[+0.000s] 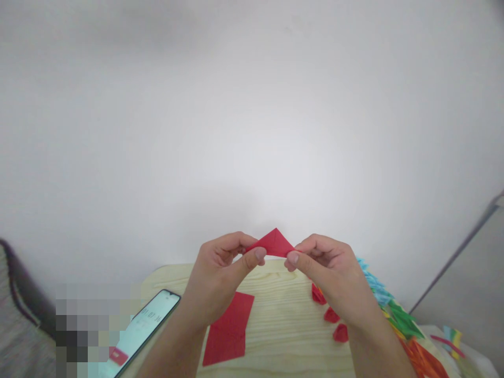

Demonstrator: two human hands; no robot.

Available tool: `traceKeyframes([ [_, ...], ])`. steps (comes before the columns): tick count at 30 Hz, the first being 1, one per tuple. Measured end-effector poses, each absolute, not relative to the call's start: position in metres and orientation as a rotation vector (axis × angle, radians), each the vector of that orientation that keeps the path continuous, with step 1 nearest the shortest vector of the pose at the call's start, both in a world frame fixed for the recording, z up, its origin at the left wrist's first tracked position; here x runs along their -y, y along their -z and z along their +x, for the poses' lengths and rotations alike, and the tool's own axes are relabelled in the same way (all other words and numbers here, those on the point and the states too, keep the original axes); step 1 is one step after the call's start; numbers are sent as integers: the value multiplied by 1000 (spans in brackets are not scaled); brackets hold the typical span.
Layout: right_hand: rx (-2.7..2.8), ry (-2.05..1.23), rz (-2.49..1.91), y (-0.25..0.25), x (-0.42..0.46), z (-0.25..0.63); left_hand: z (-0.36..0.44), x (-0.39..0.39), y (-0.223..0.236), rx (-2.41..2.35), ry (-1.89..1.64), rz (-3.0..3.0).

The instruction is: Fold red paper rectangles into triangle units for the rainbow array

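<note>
Between my two hands, above the table, is a red sheet of paper [274, 242] folded into a triangle with its peak upward and a crease down its middle. My left hand [220, 270] pinches its left corner between thumb and fingers. At the opposite corner, my right hand [328, 273] grips it the same way. Below the left hand, flat red paper [230, 333] lies on the table, partly covered by the wrist. Several small folded red paper pieces [340, 333] sit beside and under my right forearm.
The light wooden table [283, 336] stands against a white wall [252, 131]. A phone [145, 328] showing a timer lies at the left. Folded papers in blue [376, 283], green [405, 319] and orange [423, 357] line the right edge. A grey fabric item [19, 325] is at far left.
</note>
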State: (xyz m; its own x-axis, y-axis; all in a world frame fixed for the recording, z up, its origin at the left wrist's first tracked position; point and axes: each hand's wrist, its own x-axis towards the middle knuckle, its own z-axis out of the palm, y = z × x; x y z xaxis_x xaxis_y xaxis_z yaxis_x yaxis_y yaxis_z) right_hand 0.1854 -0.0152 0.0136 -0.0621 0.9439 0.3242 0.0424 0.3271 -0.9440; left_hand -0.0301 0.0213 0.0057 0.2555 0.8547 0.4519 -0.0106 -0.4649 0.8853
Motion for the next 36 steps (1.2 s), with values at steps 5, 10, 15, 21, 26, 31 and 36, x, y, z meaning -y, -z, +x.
traceKeyframes([
  [5, 1397, -960, -969, -12, 14, 184, -29, -22, -6, -737, -1293, 1653],
  [10, 1380, -950, -958, -10, 12, 185, -30, -22, -7, -727, -1265, 1649],
  [15, 1411, -960, -985, -10, 12, 186, -31, -21, -9, -787, -1237, 1687],
  [21, 1518, -909, -969, -11, 10, 182, -22, -19, -8, -786, -1164, 1734],
  [26, 1518, -899, -1000, -10, 9, 184, -20, -19, -7, -824, -1176, 1788],
  [31, 1521, -896, -1025, -10, 8, 186, -26, -21, -7, -886, -1225, 1836],
  [36, 1526, -878, -1053, -10, 8, 186, -28, -20, -9, -951, -1210, 1879],
])
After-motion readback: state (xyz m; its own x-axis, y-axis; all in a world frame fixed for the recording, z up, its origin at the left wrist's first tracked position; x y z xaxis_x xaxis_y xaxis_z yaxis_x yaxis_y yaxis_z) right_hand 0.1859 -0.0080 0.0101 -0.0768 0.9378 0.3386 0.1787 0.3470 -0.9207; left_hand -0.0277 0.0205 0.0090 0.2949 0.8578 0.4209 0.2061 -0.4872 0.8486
